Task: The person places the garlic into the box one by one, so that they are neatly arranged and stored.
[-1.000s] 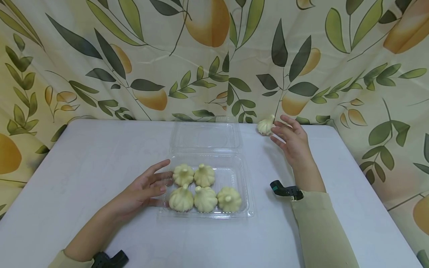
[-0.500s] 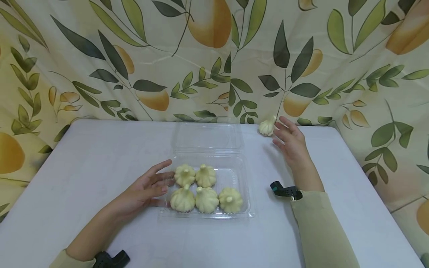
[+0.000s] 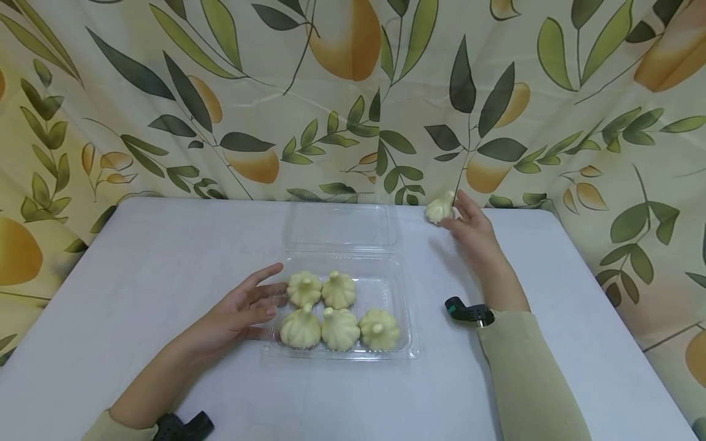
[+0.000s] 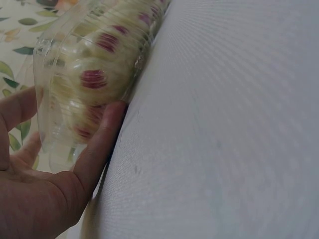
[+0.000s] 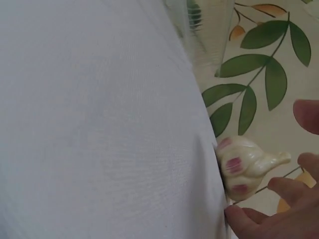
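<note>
In the head view a clear plastic clamshell box (image 3: pixel 380 263) stands with its lid laid back, holding several pale garlic bulbs (image 3: pixel 340 329). Purple patches show on these bulbs (image 4: pixel 93 78) in the left wrist view. My left hand (image 3: pixel 234 312) rests against the box's left end with fingers spread, one finger low along its side by the tabletop. At the table's back edge sits a single garlic bulb (image 3: pixel 439 209), its stem up. My right hand (image 3: pixel 474 236) is right beside that bulb, and in the right wrist view its fingertips (image 5: pixel 237 219) are spread close around it.
The white tabletop (image 3: pixel 193 245) ends at a back edge just behind the lone bulb. A curtain (image 3: pixel 331 141) printed with leaves and fruit hangs behind. Dark wrist cameras (image 3: pixel 469 311) sit on both forearms.
My right hand has turned and brought its thumb and fingers closer to the lone garlic bulb. The left hand and the box have stayed in place.
</note>
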`<state>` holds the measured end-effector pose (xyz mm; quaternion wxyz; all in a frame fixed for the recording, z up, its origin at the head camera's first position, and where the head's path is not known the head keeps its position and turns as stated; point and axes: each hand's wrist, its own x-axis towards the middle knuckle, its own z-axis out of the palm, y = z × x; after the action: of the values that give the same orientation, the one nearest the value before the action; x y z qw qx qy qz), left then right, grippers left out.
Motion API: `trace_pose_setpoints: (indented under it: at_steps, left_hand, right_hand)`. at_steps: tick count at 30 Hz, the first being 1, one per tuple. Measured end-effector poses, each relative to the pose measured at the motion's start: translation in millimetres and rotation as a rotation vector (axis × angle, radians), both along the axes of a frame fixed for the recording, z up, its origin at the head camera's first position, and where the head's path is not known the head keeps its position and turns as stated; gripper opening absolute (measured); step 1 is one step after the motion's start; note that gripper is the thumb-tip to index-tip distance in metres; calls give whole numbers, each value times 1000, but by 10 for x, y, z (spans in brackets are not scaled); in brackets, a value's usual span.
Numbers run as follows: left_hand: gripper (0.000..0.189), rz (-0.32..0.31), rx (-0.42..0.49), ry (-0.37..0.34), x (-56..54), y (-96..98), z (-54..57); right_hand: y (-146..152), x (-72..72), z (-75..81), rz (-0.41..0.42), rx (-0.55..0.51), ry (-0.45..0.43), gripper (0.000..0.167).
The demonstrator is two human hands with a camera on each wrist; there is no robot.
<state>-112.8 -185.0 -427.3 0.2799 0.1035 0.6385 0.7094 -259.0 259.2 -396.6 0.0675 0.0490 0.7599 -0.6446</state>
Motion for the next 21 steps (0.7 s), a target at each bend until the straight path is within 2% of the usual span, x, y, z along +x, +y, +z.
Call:
trace_pose_setpoints:
  at_steps: [4,6,13,17,21]
  left_hand:
    - [73,6,2,-7,0,0,1]
    - [73,7,-1,-10,-3,2,1]
    - [72,7,-15,-19,-8,9,-18]
    - [73,11,-12,-21,-2,1,-13]
    - [73,15,-7,-19,-4,-4,-4]
  right_hand:
    - [22,-48,-47,88,192,70,88]
    - [33,-64,-73,109,248,95,88]
    - [53,-24,-114,104,441,177,78]
    - [-2,0,-90,101,489,188,69]
    - [-63,19,-67,86,476,198,54]
